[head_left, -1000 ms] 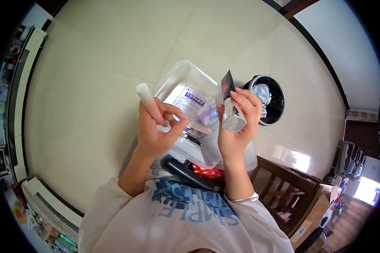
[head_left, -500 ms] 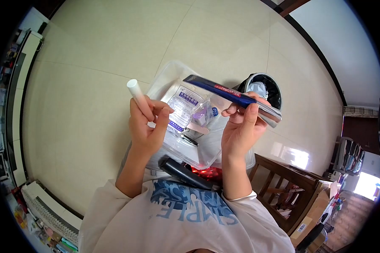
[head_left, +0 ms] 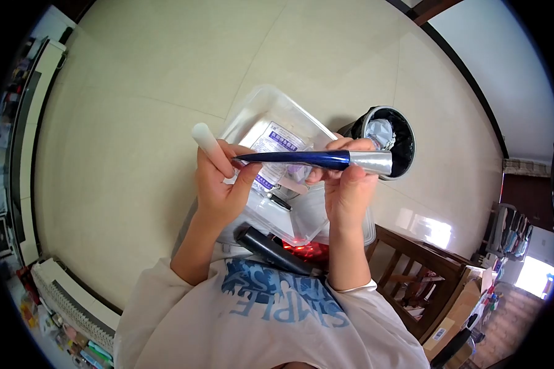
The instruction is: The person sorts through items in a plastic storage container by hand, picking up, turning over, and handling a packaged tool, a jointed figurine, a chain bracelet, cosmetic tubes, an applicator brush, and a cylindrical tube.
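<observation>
Spanning the view above the box (head_left: 320, 122), a blue tube (head_left: 289, 158) is pinched by the right hand (head_left: 351, 184); the left hand (head_left: 218, 187) clasps a white tube (head_left: 212, 149); floor (head_left: 228, 55) opens beyond the box.

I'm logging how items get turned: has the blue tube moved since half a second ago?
Yes. Against the clear box, the narrow end of the blue tube has swung left and toward the person, up to the left hand.

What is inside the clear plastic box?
The box holds a white packet with purple print, a pink strip and a dark pen-like item. The blue tube in the right hand hides part of the packet; what lies beneath the packet is covered.
</observation>
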`<state>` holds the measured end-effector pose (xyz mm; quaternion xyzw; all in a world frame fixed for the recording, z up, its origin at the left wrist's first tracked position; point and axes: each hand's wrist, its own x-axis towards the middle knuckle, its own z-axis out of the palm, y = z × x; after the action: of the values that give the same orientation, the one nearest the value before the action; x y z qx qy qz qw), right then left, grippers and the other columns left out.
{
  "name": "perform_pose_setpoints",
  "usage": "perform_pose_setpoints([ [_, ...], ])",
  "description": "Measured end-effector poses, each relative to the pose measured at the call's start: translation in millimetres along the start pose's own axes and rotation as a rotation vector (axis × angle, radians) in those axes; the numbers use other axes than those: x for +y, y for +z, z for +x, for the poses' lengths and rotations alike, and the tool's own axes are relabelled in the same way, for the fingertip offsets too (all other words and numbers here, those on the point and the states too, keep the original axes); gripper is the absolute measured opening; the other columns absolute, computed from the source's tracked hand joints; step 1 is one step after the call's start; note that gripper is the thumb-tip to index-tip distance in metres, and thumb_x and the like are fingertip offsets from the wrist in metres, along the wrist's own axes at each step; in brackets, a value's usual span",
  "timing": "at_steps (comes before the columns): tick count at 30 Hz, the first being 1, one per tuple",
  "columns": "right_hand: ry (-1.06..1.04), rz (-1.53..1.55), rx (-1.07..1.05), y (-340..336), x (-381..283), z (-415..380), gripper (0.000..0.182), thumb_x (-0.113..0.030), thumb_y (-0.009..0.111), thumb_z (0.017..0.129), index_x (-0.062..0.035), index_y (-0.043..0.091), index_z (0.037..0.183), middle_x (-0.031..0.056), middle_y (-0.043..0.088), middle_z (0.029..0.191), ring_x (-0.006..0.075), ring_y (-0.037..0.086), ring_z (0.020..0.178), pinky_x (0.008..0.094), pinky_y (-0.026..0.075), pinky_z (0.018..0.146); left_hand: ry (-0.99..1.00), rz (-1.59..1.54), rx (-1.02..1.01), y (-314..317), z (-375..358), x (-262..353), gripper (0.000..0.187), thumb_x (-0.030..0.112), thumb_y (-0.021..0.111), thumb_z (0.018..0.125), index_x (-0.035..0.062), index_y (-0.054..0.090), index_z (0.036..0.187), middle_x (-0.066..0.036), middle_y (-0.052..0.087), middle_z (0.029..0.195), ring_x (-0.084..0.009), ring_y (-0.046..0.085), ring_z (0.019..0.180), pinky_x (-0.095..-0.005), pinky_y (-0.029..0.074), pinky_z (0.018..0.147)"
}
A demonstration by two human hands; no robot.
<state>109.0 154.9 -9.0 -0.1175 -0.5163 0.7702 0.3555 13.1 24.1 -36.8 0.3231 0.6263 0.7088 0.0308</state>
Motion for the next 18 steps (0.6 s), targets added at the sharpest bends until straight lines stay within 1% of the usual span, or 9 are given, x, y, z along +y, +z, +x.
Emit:
perform_pose_setpoints([
  [1, 0.059, 0.052, 0.031, 2.7, -0.4, 0.7, 0.052, -0.04, 0.059, 0.069, -0.0012, 0.036, 0.094, 0.0143, 0.05, 0.084, 0.0169, 0.055, 0.053, 0.026, 0.049, 0.049, -0.002, 0.004, 0.001, -1.6, -0.6, 0.3, 0.033, 0.004, 0.061, 0.069, 0.0067, 0.029, 0.07, -0.01, 0.05, 0.075, -0.0123, 0.053, 0.068, -0.0187, 0.04, 0.055],
  [2, 0.117, 0.105, 0.061, 5.3, -1.0, 1.9, 0.057, -0.043, 0.058, 0.069, -0.0007, 0.034, 0.098, 0.0161, 0.05, 0.088, 0.0177, 0.055, 0.055, 0.0261, 0.049, 0.05, -0.004, 0.081, -0.018, -3.3, -0.9, 0.6, 0.032, 0.003, 0.061, 0.07, 0.0062, 0.029, 0.071, -0.007, 0.045, 0.072, -0.0112, 0.052, 0.065, -0.0184, 0.04, 0.054],
  [3, 0.123, 0.119, 0.05, 6.0, -2.6, 3.5, 0.056, -0.038, 0.056, 0.073, -0.0003, 0.029, 0.106, 0.0184, 0.048, 0.096, 0.0192, 0.056, 0.058, 0.0264, 0.049, 0.051, -0.007, 0.158, -0.036, -4.8, -1.2, 0.9, 0.031, 0.003, 0.06, 0.07, 0.0057, 0.029, 0.071, -0.005, 0.04, 0.069, -0.0101, 0.051, 0.062, -0.0182, 0.04, 0.052],
  [4, 0.125, 0.122, 0.049, 6.3, -4.5, 4.6, 0.056, -0.038, 0.056, 0.073, -0.0003, 0.029, 0.106, 0.0184, 0.048, 0.096, 0.0192, 0.056, 0.058, 0.0264, 0.049, 0.051, -0.008, 0.161, -0.035, -3.6, -1.6, 2.2, 0.031, 0.003, 0.06, 0.07, 0.0057, 0.029, 0.071, -0.005, 0.04, 0.069, -0.0101, 0.051, 0.062, -0.0182, 0.04, 0.052],
  [6, 0.138, 0.126, 0.017, 7.3, -8.4, 6.9, 0.05, -0.025, 0.054, 0.077, -0.0002, 0.027, 0.11, 0.0188, 0.047, 0.098, 0.0203, 0.056, 0.061, 0.0266, 0.048, 0.053, -0.16, -0.139, 0.056, 1.8, -1.3, 5.0, 0.029, 0.003, 0.058, 0.072, 0.0044, 0.029, 0.071, -0.004, 0.035, 0.069, -0.0096, 0.051, 0.058, -0.0177, 0.041, 0.051],
  [7, 0.145, 0.169, 0.029, 9.5, -10.1, 6.3, 0.04, -0.014, 0.05, 0.078, 0.0004, 0.029, 0.109, 0.018, 0.049, 0.094, 0.0208, 0.056, 0.063, 0.0272, 0.048, 0.054, -0.16, -0.136, 0.056, 0.8, -1.4, 4.9, 0.029, 0.003, 0.058, 0.072, 0.0044, 0.029, 0.071, -0.004, 0.035, 0.069, -0.0096, 0.051, 0.058, -0.0177, 0.041, 0.051],
  [9, 0.173, 0.146, 0.052, 5.7, -8.2, 4.2, 0.037, -0.014, 0.049, 0.079, 0.0004, 0.03, 0.108, 0.0167, 0.05, 0.09, 0.0201, 0.056, 0.062, 0.0272, 0.048, 0.054, -0.156, -0.127, -0.016, -1.1, -1.4, 3.7, 0.027, 0.002, 0.052, 0.076, 0.0048, 0.027, 0.085, -0.005, 0.037, 0.077, -0.0103, 0.049, 0.054, -0.0197, 0.042, 0.051],
  [13, 0.187, 0.11, 0.085, 3.2, -4.7, 3.8, 0.029, -0.011, 0.047, 0.08, 0.0001, 0.035, 0.104, 0.0119, 0.054, 0.078, 0.0182, 0.056, 0.06, 0.027, 0.047, 0.053, -0.106, -0.146, -0.028, -1.1, -2.8, 2.6, 0.025, 0.002, 0.049, 0.078, 0.0049, 0.026, 0.088, -0.005, 0.04, 0.074, -0.0099, 0.049, 0.056, -0.0197, 0.042, 0.052],
  [18, 0.2, 0.108, 0.101, 3.0, -4.2, 3.6, 0.026, -0.011, 0.046, 0.08, -0.0004, 0.038, 0.103, 0.0099, 0.054, 0.076, 0.0162, 0.054, 0.059, 0.0261, 0.046, 0.052, -0.163, -0.201, -0.061, -1.8, -3.4, 5.3, 0.023, 0.001, 0.047, 0.079, 0.0058, 0.026, 0.089, -0.006, 0.045, 0.07, -0.0099, 0.05, 0.058, -0.0204, 0.043, 0.057],
])
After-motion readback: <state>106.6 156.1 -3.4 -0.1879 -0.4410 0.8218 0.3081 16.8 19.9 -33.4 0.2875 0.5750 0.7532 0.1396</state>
